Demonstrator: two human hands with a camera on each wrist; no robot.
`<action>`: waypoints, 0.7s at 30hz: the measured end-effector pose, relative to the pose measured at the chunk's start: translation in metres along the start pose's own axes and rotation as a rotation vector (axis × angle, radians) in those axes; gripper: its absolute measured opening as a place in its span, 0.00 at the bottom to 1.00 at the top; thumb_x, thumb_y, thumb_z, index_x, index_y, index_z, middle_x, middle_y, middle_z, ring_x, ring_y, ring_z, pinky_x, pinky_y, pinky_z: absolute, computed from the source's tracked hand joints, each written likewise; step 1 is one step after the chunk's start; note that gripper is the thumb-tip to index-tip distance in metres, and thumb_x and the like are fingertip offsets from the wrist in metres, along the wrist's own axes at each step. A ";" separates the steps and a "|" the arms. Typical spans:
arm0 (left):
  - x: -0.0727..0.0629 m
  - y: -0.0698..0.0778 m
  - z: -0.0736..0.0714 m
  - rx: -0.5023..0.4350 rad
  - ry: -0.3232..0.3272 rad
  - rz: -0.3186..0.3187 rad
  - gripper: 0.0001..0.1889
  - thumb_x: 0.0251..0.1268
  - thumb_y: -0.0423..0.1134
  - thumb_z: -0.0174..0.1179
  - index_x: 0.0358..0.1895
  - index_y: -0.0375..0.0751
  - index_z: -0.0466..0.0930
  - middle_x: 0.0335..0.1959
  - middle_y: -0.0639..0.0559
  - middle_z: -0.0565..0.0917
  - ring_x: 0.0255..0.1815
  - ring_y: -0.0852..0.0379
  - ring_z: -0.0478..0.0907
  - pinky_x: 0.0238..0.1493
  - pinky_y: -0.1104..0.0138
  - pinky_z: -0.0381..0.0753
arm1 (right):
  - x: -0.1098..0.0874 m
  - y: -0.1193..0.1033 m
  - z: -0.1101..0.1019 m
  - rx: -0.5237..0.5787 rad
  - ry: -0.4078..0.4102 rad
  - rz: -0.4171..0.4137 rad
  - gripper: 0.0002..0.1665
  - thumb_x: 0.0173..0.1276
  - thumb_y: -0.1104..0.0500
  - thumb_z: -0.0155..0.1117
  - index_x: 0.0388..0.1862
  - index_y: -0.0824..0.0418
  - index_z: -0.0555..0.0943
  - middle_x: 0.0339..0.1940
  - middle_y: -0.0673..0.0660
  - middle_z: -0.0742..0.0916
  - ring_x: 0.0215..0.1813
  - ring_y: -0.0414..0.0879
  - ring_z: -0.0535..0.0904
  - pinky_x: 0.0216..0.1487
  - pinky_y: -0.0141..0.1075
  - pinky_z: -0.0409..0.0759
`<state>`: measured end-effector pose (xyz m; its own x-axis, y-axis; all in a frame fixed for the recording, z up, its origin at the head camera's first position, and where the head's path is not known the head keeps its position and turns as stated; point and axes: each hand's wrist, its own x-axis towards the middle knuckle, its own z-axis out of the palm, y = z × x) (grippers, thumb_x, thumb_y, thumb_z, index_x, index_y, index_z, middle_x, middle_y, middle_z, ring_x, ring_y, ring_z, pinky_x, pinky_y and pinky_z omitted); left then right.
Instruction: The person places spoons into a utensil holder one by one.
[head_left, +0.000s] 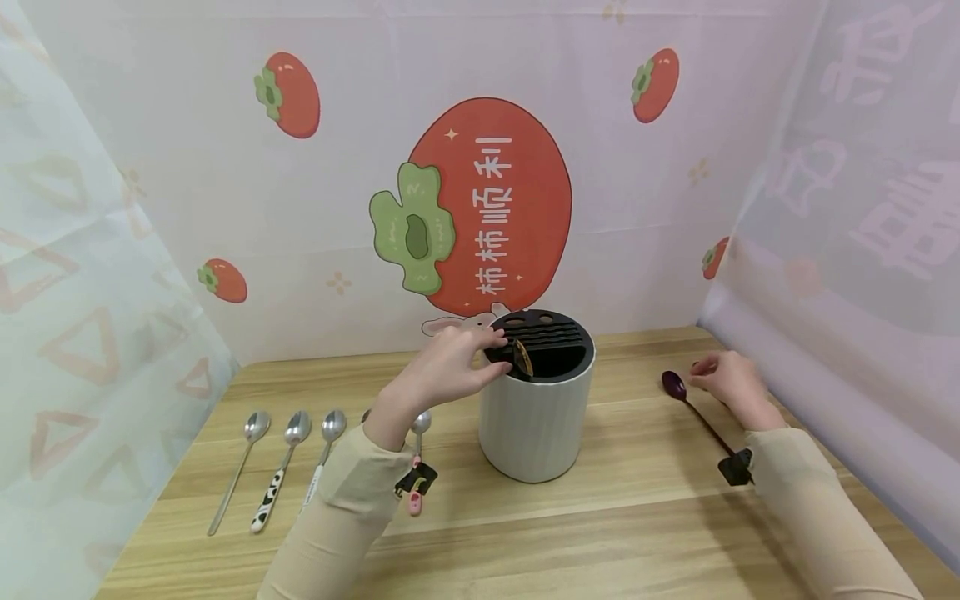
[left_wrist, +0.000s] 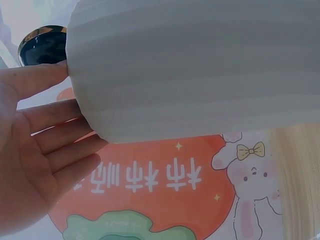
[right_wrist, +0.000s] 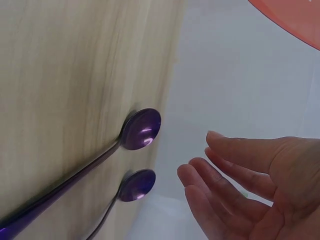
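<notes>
A white ribbed utensil holder (head_left: 531, 433) with a black slotted top stands upright in the middle of the table. A gold-edged dark spoon (head_left: 523, 358) pokes out of its opening. My left hand (head_left: 450, 367) is at the rim beside that spoon, thumb and fingers apart. In the left wrist view its fingers look nearly straight, and the spoon's bowl (left_wrist: 44, 47) lies beyond the thumb. My right hand (head_left: 731, 385) hovers near two purple spoons, holding nothing, its fingers loosely bent. The right wrist view shows a larger purple spoon (right_wrist: 141, 129) and another purple spoon (right_wrist: 137, 185).
Left on the table lie a plain silver spoon (head_left: 256, 427), a cow-patterned spoon (head_left: 267, 502), a white-handled spoon (head_left: 333, 425) and a pink-handled spoon (head_left: 422, 422). My left wrist partly covers some of them. A printed cloth (head_left: 345, 167) hangs behind the wooden table (head_left: 600, 533).
</notes>
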<state>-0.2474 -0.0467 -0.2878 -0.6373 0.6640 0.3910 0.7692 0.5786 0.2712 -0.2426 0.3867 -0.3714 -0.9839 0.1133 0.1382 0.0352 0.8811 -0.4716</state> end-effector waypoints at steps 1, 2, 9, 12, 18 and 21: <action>0.000 0.000 0.000 0.003 0.002 0.001 0.19 0.63 0.47 0.61 0.52 0.40 0.82 0.57 0.47 0.80 0.12 0.66 0.65 0.34 0.71 0.73 | 0.000 0.001 0.000 -0.001 -0.003 0.005 0.16 0.61 0.57 0.66 0.41 0.70 0.82 0.42 0.71 0.85 0.34 0.54 0.80 0.29 0.38 0.74; 0.000 0.000 0.000 0.004 0.004 0.003 0.19 0.63 0.46 0.61 0.52 0.40 0.82 0.57 0.46 0.80 0.12 0.66 0.66 0.34 0.70 0.73 | 0.000 0.002 0.001 -0.001 -0.005 0.011 0.16 0.61 0.57 0.66 0.40 0.70 0.82 0.41 0.71 0.85 0.33 0.53 0.80 0.28 0.37 0.74; -0.001 0.001 0.000 0.003 0.018 0.015 0.18 0.62 0.46 0.62 0.51 0.39 0.82 0.56 0.46 0.81 0.17 0.66 0.70 0.37 0.70 0.75 | 0.000 0.011 0.006 -0.008 -0.005 0.003 0.15 0.59 0.56 0.67 0.37 0.69 0.83 0.37 0.68 0.86 0.30 0.49 0.79 0.27 0.35 0.72; -0.001 0.001 -0.001 -0.001 0.019 0.016 0.19 0.62 0.46 0.62 0.51 0.39 0.82 0.56 0.46 0.81 0.16 0.66 0.69 0.36 0.70 0.75 | 0.001 0.014 0.007 -0.011 -0.016 0.000 0.15 0.59 0.56 0.67 0.37 0.69 0.83 0.36 0.67 0.86 0.30 0.48 0.79 0.28 0.36 0.71; -0.002 0.002 -0.001 -0.006 0.020 0.018 0.19 0.62 0.46 0.62 0.51 0.39 0.82 0.57 0.46 0.81 0.15 0.67 0.69 0.36 0.70 0.75 | 0.003 0.021 0.009 -0.047 -0.047 0.020 0.14 0.59 0.57 0.67 0.36 0.68 0.83 0.31 0.62 0.86 0.31 0.49 0.78 0.31 0.38 0.70; -0.002 0.002 -0.001 0.002 0.023 0.023 0.18 0.62 0.46 0.62 0.51 0.39 0.82 0.56 0.46 0.81 0.15 0.66 0.69 0.37 0.69 0.75 | 0.004 0.023 0.009 -0.055 -0.071 0.036 0.14 0.59 0.57 0.67 0.36 0.68 0.83 0.30 0.61 0.85 0.31 0.50 0.78 0.32 0.40 0.70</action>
<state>-0.2452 -0.0473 -0.2872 -0.6183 0.6660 0.4173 0.7835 0.5643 0.2604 -0.2471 0.4031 -0.3900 -0.9917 0.1139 0.0589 0.0782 0.9013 -0.4260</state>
